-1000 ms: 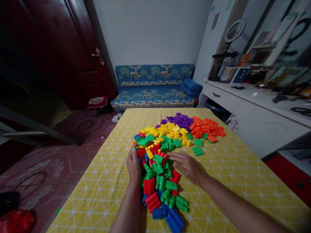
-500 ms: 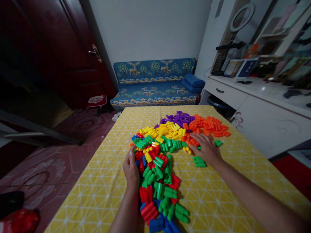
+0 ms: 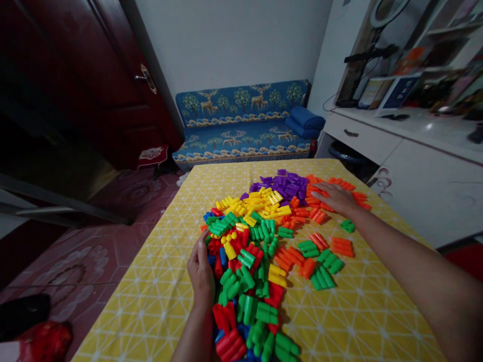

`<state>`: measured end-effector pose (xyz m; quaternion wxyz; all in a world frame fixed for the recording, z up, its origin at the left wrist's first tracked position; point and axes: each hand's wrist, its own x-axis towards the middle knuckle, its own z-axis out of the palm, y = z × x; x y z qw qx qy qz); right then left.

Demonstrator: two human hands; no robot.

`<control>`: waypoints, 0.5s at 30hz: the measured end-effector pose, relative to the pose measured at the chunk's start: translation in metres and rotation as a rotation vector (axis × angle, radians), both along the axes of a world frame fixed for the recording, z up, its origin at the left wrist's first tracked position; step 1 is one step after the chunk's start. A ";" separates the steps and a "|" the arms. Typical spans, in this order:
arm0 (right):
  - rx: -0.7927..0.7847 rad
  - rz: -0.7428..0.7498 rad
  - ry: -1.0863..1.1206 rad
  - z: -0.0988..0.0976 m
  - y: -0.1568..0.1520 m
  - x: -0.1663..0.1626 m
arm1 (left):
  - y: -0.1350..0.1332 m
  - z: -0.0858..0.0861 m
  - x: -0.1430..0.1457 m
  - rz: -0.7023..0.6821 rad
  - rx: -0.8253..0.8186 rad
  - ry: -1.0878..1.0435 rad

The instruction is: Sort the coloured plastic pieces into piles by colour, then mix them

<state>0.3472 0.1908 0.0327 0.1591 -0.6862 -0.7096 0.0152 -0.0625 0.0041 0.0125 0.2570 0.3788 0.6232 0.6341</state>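
A heap of plastic building blocks spreads over the table, with purple blocks [image 3: 289,186] at the back, yellow blocks [image 3: 260,201] in front of them, and green blocks [image 3: 247,284] and red blocks [image 3: 230,344] nearer me. My left hand [image 3: 202,264] rests on its side against the heap's left edge, fingers loosely curved and partly hidden, gripping no block that I can see. Over the orange blocks [image 3: 341,244] at the back right, my right hand [image 3: 335,197] lies palm down with its fingers stretched out, touching the pile.
The table has a yellow patterned cloth [image 3: 143,296]. Behind it stands a blue sofa [image 3: 241,125] with deer prints. A white cabinet [image 3: 426,176] is on the right, a dark red door [image 3: 113,75] on the left, and a small stool [image 3: 152,156] near the door.
My right hand has moved away from me and to the right, onto the orange pile. Several orange and green blocks and a yellow one now lie nearer me. My left hand has hardly moved.
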 end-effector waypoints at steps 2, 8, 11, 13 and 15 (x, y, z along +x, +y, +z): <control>-0.024 0.093 0.022 -0.009 -0.014 -0.013 | -0.001 0.001 0.001 0.000 -0.003 0.002; -0.034 0.460 0.139 0.005 -0.067 -0.050 | 0.000 -0.001 0.000 -0.003 -0.012 -0.008; 0.102 0.317 0.135 0.020 -0.041 -0.043 | 0.000 -0.003 0.000 0.010 -0.011 0.003; 0.182 0.185 0.119 0.024 -0.005 -0.034 | 0.000 -0.003 -0.001 0.014 -0.014 0.003; 0.160 0.086 0.115 0.022 0.032 -0.027 | 0.000 -0.002 0.000 0.014 -0.025 -0.012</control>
